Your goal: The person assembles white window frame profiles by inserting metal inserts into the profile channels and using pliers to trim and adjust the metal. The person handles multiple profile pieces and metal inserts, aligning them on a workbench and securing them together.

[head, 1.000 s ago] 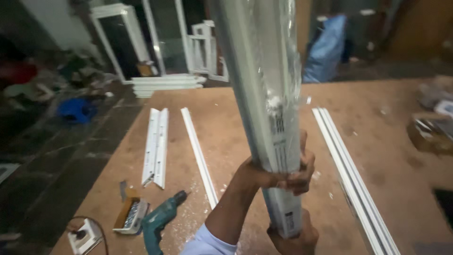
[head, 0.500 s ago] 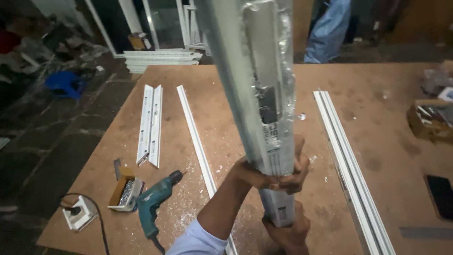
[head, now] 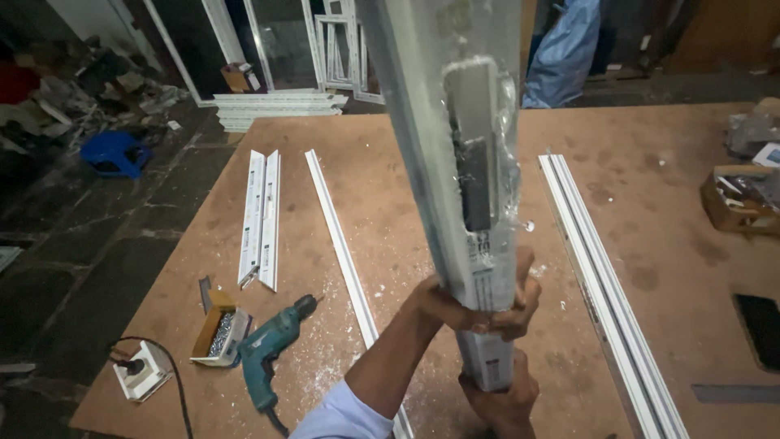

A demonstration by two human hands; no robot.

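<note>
- Long white window profile (head: 455, 162), wrapped in clear film, stands upright and slightly tilted, dominating the centre of view; upper end runs out of frame.
- A dark slot with a metal insert shows on the profile's face, well above both hands.
- Left hand (head: 475, 305): grip closed around the profile near its lower end, fingers wrapped across the front, forearm coming up from the bottom edge, pale sleeve at the elbow.
- Right hand (head: 500, 398): grip closed on the profile's bottom end, just under the left hand, partly hidden by the profile.
- So the profile passes through both grips and rises above them; only a short stub shows between the hands.
- Brown board desk (head: 666, 244) lies beneath.
- On the desk, left: teal power drill (head: 272, 345), open box of screws (head: 219, 333) beside it, white socket block (head: 142, 370) at the corner.
- Paired short white strips (head: 262, 218) and one thin long strip (head: 341, 244) left of the hands.
- Long white rail (head: 605, 293) right of the hands, apart from them.
- Dark phone (head: 760, 325) near the right edge.
</note>
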